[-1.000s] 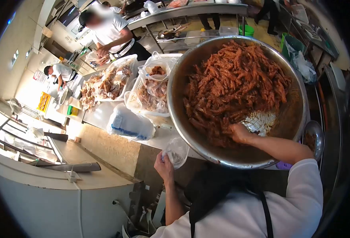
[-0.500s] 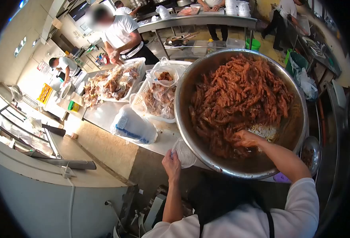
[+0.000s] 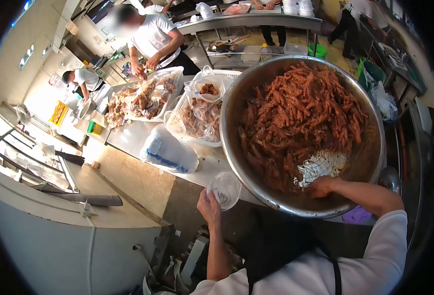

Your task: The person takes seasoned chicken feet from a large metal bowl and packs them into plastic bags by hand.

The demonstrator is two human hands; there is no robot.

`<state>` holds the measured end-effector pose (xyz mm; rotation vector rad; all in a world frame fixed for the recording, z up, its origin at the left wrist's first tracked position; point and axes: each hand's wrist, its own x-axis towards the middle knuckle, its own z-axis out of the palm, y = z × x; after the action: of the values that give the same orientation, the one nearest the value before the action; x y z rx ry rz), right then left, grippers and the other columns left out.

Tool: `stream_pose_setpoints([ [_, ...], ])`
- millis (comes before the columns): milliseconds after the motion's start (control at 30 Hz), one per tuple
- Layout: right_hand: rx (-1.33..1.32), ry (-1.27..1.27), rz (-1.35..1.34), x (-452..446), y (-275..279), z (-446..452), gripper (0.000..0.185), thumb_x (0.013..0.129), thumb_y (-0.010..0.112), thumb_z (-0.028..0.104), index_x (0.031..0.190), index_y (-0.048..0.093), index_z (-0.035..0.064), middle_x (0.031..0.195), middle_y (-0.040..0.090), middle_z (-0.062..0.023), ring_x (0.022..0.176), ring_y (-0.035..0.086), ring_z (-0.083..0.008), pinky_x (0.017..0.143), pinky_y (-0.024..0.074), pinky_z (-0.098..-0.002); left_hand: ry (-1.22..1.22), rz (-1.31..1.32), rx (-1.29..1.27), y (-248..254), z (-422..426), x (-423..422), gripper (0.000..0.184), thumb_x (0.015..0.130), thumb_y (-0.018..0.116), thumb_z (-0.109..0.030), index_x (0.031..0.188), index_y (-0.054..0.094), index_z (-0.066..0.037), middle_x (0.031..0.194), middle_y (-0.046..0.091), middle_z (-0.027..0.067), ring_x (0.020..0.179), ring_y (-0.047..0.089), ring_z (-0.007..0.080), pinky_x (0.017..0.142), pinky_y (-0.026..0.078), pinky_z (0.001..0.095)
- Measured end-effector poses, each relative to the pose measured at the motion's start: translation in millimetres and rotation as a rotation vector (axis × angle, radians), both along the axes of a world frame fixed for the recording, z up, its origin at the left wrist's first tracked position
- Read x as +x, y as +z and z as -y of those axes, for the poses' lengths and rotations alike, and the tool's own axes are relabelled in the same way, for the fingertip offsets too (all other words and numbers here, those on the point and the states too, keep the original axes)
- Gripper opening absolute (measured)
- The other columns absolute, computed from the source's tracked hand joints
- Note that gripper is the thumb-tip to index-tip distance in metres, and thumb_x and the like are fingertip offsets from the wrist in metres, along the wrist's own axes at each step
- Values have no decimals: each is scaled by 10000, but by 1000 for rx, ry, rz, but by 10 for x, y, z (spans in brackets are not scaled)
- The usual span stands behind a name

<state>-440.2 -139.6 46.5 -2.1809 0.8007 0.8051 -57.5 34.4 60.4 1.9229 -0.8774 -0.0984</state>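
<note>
At the near side of a big steel bowl, my left hand is closed on the edge of a clear plastic bag, whose round mouth stands open toward the bowl. Reddish-brown sauced chicken feet are heaped in the bowl. My right hand is down inside it near the close wall, fingers curled and partly hidden; what they hold, if anything, I cannot make out. Just beyond those fingers is a bright white, patterned patch, its nature unclear.
Left of the bowl lie a white plastic-wrapped stack and white crates of bagged meat on the metal table. A co-worker handles the far crate. A ladle rests at the bowl's right.
My right hand has moved right and nearer to me inside the bowl, leaving more of the white patch showing. The bag's mouth now looks wider. The co-worker's hands have shifted over the crate.
</note>
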Motion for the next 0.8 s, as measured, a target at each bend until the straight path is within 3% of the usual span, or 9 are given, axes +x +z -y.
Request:
stream_pose_setpoints([
  [167,81,-25,-116,-53,-24,112,337,802,557,399,991,673,146,797,682,-88,769,656,-247,720,505,-392,9,-33,-40,64,47,36,259,915,481,-167,971,619,45,784,627,218,670,587,328,639,453,395],
  [267,-51,25,-232,-67,-172,106,373,786,552,430,986,673,141,820,684,-90,786,654,-242,712,502,-378,3,-46,-71,134,78,58,263,923,464,-167,946,611,50,774,617,224,675,580,355,639,447,405],
  [367,136,-141,-140,-42,-86,62,386,766,542,444,980,681,155,829,683,-89,795,648,-254,713,500,-382,18,9,-82,133,69,89,271,927,457,-170,923,599,61,759,603,235,667,563,374,630,433,423],
  [467,78,-37,-194,-10,8,112,365,767,591,400,960,675,102,769,675,-86,716,636,-219,646,496,-358,25,1,-9,201,86,113,297,936,452,-168,998,618,71,782,635,191,704,600,253,657,453,370],
  [533,111,-82,-202,12,-164,109,357,780,613,373,968,666,75,722,664,-74,664,622,-200,612,491,-356,24,44,-30,215,142,134,308,939,450,-178,996,616,74,781,626,210,704,601,273,654,450,379],
  [567,207,-223,-50,91,-232,9,357,799,624,354,994,655,56,645,632,-63,596,589,-197,590,486,-380,29,62,-38,212,161,148,313,941,449,-183,995,615,76,780,621,220,704,602,283,652,449,384],
  [633,375,-346,179,474,226,-92,459,805,637,411,1075,621,41,825,651,-64,730,591,-154,596,477,-332,43,75,-22,202,192,209,298,943,428,-168,924,580,88,761,590,261,682,561,393,633,423,437],
  [700,651,-573,327,826,374,-66,400,818,660,391,1058,603,76,842,607,-5,709,547,-102,624,464,-271,48,30,23,136,239,337,303,945,427,-170,960,586,88,784,598,264,701,572,390,650,435,426],
  [800,912,-815,531,1360,1203,-51,286,855,638,301,1044,598,90,780,572,16,648,526,-56,482,447,-221,44,-37,23,302,320,355,317,952,423,-176,1054,583,77,852,617,268,771,604,375,705,454,410],
])
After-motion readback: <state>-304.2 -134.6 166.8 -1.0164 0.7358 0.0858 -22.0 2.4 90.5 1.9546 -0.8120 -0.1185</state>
